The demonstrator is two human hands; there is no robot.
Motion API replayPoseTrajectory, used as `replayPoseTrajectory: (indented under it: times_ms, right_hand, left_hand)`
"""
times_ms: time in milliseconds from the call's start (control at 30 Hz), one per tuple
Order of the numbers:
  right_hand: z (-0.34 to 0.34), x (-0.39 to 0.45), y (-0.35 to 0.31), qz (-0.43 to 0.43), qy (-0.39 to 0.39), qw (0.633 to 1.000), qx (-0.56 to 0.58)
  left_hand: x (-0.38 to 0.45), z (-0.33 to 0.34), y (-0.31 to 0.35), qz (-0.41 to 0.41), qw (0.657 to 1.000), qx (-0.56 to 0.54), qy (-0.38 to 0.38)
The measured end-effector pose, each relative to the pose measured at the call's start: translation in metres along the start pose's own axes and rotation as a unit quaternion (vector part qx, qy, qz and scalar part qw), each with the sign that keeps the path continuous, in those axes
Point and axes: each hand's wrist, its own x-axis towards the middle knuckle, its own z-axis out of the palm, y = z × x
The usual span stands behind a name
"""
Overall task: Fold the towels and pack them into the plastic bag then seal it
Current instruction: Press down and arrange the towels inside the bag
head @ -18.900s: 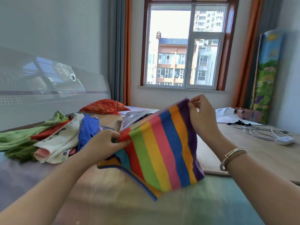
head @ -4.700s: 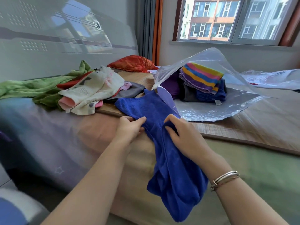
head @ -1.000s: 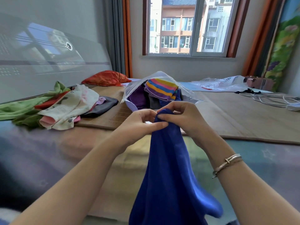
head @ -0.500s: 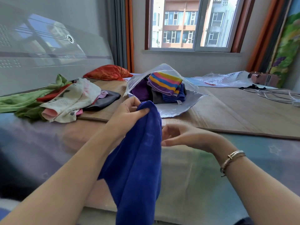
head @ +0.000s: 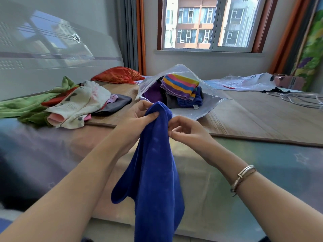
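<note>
Left hand (head: pixel 139 117) pinches the top corner of a plush royal-blue microfibre towel (head: pixel 155 172); the cloth hangs limp in soft folds over the bed's near edge. Right hand (head: pixel 185 130), fingers loosely curled, touches the towel's side hem; can't tell if it grips. Crinkled clear plastic bag (head: pixel 206 109) lies open mid-bed on the woven mat (head: pixel 253 117), holding a folded rainbow-striped towel (head: pixel 180 85) atop darker ones.

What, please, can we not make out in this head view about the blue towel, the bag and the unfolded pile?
- Blue towel: lower end cut off by the bottom edge.
- Plastic bag: the striped towel covers the towels beneath; count unclear.
- Pile: overlapping, so count unclear.
- Right hand: fingertips at the towel's edge; grip uncertain.
</note>
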Motion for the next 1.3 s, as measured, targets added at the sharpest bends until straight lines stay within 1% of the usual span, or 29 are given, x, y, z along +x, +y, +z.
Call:
replayPoseTrajectory:
  times_ms: [100,233,400,467,500,567,667,800,900,933,967,1000,1033,1100,1167,1233,1300]
  right_hand:
    - [0.0,0.0,0.0,0.024,-0.027,0.999,0.029]
    - [0.0,-0.001,0.005,0.062,-0.078,0.995,0.0]
    - [-0.003,0.003,0.006,0.047,-0.027,0.993,0.106]
    - [-0.005,0.004,0.008,0.045,-0.034,0.994,0.091]
    - [-0.007,0.004,0.01,0.048,-0.051,0.995,0.067]
    - [-0.011,0.003,0.013,0.072,-0.109,0.991,0.012]
    - [-0.018,-0.002,0.016,0.123,-0.198,0.968,-0.088]
    - [-0.029,-0.011,0.022,0.197,-0.256,0.93,-0.178]
    - [-0.035,-0.019,0.028,0.247,-0.308,0.871,-0.294]
    - [-0.037,-0.021,0.032,0.258,-0.316,0.847,-0.341]
    - [-0.04,-0.024,0.035,0.263,-0.315,0.831,-0.376]
    - [-0.042,-0.025,0.039,0.262,-0.304,0.832,-0.384]
    - [-0.044,-0.026,0.041,0.254,-0.287,0.852,-0.356]
    - [-0.044,-0.023,0.041,0.207,-0.234,0.912,-0.266]
    - [-0.043,-0.018,0.036,0.149,-0.179,0.948,-0.217]
    - [-0.037,-0.016,0.028,0.108,-0.157,0.966,-0.175]
    - [-0.031,-0.015,0.023,0.085,-0.152,0.975,-0.135]
  left_hand:
    - [0.001,0.0,0.0,0.006,1.0,-0.001,-0.001]
    - [0.003,0.0,-0.005,0.003,1.0,0.028,0.012]
    - [0.004,0.001,-0.007,0.002,0.999,0.036,0.028]
    - [0.005,0.001,-0.008,0.0,0.999,0.043,0.028]
    - [0.005,0.002,-0.007,-0.001,0.999,0.044,0.027]
    - [0.005,0.003,-0.007,-0.005,0.999,0.041,0.024]
    - [0.006,0.002,-0.003,-0.013,1.0,0.002,0.021]
    - [0.005,-0.003,-0.001,-0.021,0.999,-0.042,0.011]
    - [0.004,-0.006,-0.002,-0.03,0.997,-0.072,0.002]
    - [0.003,-0.007,-0.002,-0.032,0.996,-0.078,-0.003]
    - [0.003,-0.007,-0.002,-0.032,0.996,-0.085,-0.007]
    - [0.003,-0.007,-0.002,-0.033,0.995,-0.095,-0.013]
    - [0.002,-0.006,-0.001,-0.034,0.993,-0.109,-0.022]
    - [0.0,-0.004,0.001,-0.035,0.99,-0.134,-0.042]
    - [-0.002,-0.001,0.002,-0.036,0.987,-0.145,-0.058]
    - [-0.002,0.0,0.001,-0.039,0.986,-0.147,-0.069]
    - [-0.002,0.001,0.001,-0.045,0.986,-0.143,-0.076]
